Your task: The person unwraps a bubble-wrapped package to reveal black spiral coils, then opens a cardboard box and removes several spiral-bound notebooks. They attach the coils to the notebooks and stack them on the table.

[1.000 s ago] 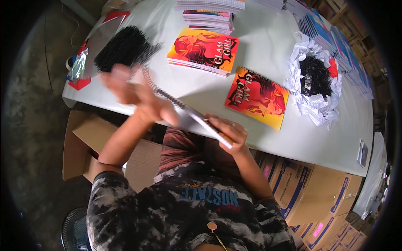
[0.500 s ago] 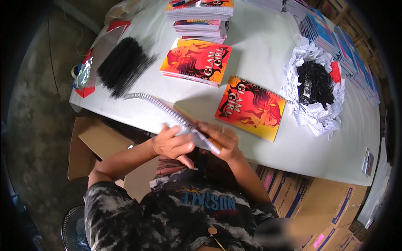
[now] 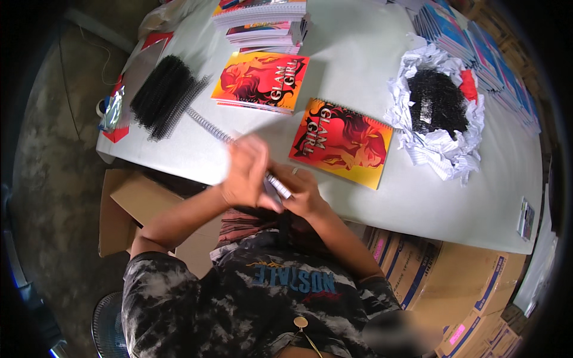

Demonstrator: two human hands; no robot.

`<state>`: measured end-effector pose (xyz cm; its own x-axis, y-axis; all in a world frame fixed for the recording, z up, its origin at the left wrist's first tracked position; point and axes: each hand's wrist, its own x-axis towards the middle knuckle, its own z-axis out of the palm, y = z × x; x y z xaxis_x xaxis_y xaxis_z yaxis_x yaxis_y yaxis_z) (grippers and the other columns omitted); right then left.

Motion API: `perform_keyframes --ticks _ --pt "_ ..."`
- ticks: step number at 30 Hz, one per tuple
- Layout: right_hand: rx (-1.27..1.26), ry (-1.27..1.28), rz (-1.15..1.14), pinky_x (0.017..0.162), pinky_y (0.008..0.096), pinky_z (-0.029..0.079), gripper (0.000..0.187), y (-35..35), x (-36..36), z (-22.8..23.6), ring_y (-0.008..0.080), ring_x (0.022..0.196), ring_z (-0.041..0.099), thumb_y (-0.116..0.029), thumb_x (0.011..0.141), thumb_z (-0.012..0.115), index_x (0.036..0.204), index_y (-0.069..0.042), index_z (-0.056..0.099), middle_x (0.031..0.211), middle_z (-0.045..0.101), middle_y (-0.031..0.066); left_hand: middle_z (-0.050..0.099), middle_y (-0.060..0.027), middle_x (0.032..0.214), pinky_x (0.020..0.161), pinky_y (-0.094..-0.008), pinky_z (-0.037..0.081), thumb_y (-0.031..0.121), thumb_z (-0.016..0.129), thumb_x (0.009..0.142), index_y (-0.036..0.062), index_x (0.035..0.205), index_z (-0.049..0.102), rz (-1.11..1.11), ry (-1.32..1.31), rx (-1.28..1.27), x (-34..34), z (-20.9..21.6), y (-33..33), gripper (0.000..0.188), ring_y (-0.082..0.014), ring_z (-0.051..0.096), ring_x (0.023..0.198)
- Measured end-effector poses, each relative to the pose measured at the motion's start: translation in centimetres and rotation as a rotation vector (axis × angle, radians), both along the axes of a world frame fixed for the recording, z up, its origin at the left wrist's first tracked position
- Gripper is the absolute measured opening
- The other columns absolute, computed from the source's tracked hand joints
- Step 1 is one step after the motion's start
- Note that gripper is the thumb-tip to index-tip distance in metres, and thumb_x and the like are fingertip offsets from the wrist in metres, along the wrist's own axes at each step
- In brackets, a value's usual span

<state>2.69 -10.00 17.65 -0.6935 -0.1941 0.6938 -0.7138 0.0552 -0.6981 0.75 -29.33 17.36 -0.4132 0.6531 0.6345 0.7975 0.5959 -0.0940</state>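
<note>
A notebook [image 3: 279, 187], seen nearly edge-on, is gripped in my right hand [image 3: 303, 192] at the table's front edge; a ring shows on that hand. My left hand [image 3: 246, 170] is at the notebook's spine edge, its fingers smeared by motion, so its hold is unclear. From behind it a thin spiral binding coil [image 3: 209, 125] runs to the upper left over the table, beside a pile of black coils [image 3: 161, 98]. To the right lies a red and yellow spiral notebook [image 3: 341, 143]. Farther back is a short stack of similar notebooks [image 3: 259, 82].
A taller notebook stack [image 3: 259, 24] stands at the back. Crumpled white paper [image 3: 439, 158] surrounds more black coils [image 3: 437, 104] on the right, near blue notebooks [image 3: 447, 33]. Cardboard boxes [image 3: 459, 274] sit below the table, with an open box [image 3: 140, 197] at left.
My left hand has shifted up along the notebook's edge and now covers more of it. The notebook has turned more edge-on. The whole view has shifted slightly.
</note>
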Motion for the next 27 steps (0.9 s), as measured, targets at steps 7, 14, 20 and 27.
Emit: perform_keyframes --ticks 7,14,20,27 --pt "0.036 -0.011 0.073 0.085 0.0366 0.052 0.053 -1.5 0.4 0.8 0.0304 0.1 0.063 -0.007 0.073 0.067 0.124 -0.003 0.053 0.111 0.063 0.015 0.04 -0.029 0.121 0.098 -0.0612 0.023 0.076 0.037 0.078 -0.005 0.132 0.04 -0.149 -0.526 0.19 1.2 0.3 -1.6 0.097 -0.0452 0.034 0.119" --pt "-0.137 0.142 0.057 0.109 0.0509 0.022 0.062 -5.2 2.6 2.9 0.0408 0.135 0.025 -0.02 0.085 0.06 0.138 -0.002 0.035 0.144 0.03 0.0235 -0.009 -0.0401 0.143 0.105 -0.0631 0.009 0.059 0.05 0.085 -0.0098 0.14 -0.01 -0.15 -0.623 0.389 6.6 7.1 1.8 0.106 -0.0597 -0.001 0.132" --pt "0.479 -0.065 -0.228 0.086 0.0454 0.038 0.045 -1.4 3.8 14.0 0.0278 0.093 0.058 -0.038 0.087 0.054 0.117 -0.004 0.059 0.104 0.062 0.0122 0.067 -0.0124 0.097 0.08 -0.0265 0.048 0.02 0.055 0.092 -0.0036 0.115 0.059 0.171 -1.135 0.876 6.6 13.0 -2.7 0.033 -0.0142 0.061 0.089" --pt "-0.04 -0.747 -0.018 0.063 0.0231 0.046 0.014 -2.1 2.7 7.3 0.0063 0.069 0.057 -0.002 0.077 0.071 0.083 0.002 0.059 0.074 0.063 0.0052 0.065 -0.0043 0.087 0.072 -0.022 0.048 -0.001 0.061 0.083 -0.0008 0.096 0.065 -0.246 -1.678 1.155 2.2 8.3 -2.2 0.014 -0.008 0.059 0.079"
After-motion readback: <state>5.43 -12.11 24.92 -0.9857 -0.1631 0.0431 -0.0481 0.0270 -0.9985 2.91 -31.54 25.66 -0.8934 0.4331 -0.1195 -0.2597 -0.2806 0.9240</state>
